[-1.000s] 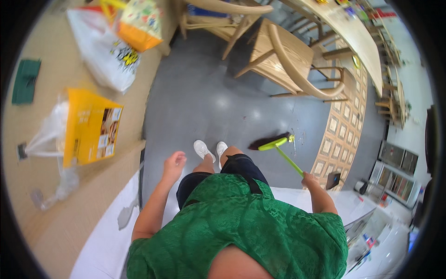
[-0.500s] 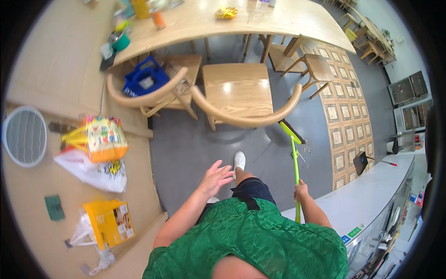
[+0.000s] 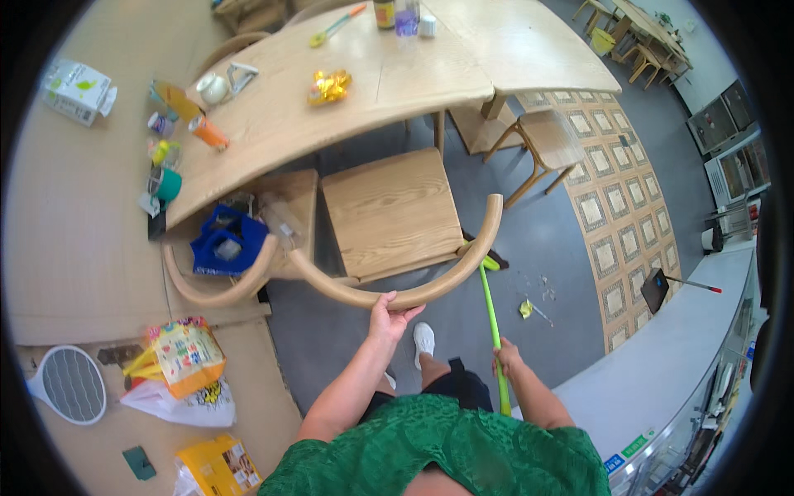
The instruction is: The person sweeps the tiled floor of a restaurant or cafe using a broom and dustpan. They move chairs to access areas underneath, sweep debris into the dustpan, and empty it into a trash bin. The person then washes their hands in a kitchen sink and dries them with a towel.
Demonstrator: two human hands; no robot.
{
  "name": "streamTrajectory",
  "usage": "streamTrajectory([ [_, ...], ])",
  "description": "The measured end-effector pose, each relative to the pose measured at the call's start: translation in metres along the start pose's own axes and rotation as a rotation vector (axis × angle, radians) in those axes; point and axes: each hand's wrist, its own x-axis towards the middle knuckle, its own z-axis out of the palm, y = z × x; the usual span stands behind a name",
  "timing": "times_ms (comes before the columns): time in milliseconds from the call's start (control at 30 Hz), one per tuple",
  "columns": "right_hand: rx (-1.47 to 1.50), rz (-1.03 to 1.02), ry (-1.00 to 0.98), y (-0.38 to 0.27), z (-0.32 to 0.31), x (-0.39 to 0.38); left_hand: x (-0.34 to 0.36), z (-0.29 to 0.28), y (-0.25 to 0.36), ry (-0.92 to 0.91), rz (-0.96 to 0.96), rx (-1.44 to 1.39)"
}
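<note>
My left hand [image 3: 392, 317] grips the curved back rail of a wooden chair [image 3: 389, 217], fingers under the rail. The chair is tilted slightly, its seat facing up beside the long table. In my right hand [image 3: 507, 357] is a bright green broom [image 3: 490, 310], held by its handle. Its dark-bristled head rests on the grey floor next to the chair, partly hidden behind the back rail. Small debris [image 3: 547, 291] and a crumpled yellow wrapper [image 3: 526, 308] lie on the floor right of the broom.
A second chair [image 3: 219, 289] holds a blue bag [image 3: 229, 241]. Beyond stands the wooden table [image 3: 397, 83] with a gold packet [image 3: 329, 87] and bottles. A stool [image 3: 546, 140] is at the right, a dustpan [image 3: 655, 289] by the white counter [image 3: 662, 347]. Bags and an electric swatter [image 3: 73, 384] lie left.
My left hand, free before, has reached forward and taken hold of the chair's back rail. The chair has turned a little. The broom head has moved left, behind the rail, away from the debris.
</note>
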Motion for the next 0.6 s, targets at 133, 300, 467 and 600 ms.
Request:
streamTrajectory([
  [133, 0.125, 0.033, 0.029, 0.003, 0.000, -0.012, 0.041, 0.051, 0.029, -0.026, 0.071, 0.115],
  [300, 0.194, -0.032, 0.109, 0.019, 0.004, -0.033, 0.084, 0.099, 0.082, -0.049, 0.120, 0.158],
  [467, 0.220, -0.105, 0.226, 0.075, 0.018, -0.062, 0.138, 0.135, 0.114, -0.163, 0.044, 0.213],
  [600, 0.395, 0.059, 0.315, 0.081, 0.064, -0.119, 0.162, 0.148, 0.142, -0.158, -0.071, 0.059],
])
